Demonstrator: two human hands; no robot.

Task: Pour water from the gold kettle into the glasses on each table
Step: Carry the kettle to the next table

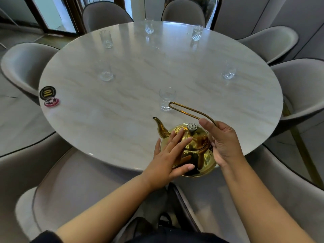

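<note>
Black round disc point(47, 92) at table point(140, 67) edge: gold print, possibly "10", otherwise unreadable

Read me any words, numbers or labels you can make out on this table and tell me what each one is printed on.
No text here can be read with confidence.
Black round disc at the table's left edge: gold print, possibly a large "10", too blurred to confirm.
Pink round disc right beside it: pale markings, too small to read.
Gold kettle, glasses and marble table: no lettering visible.
</note>
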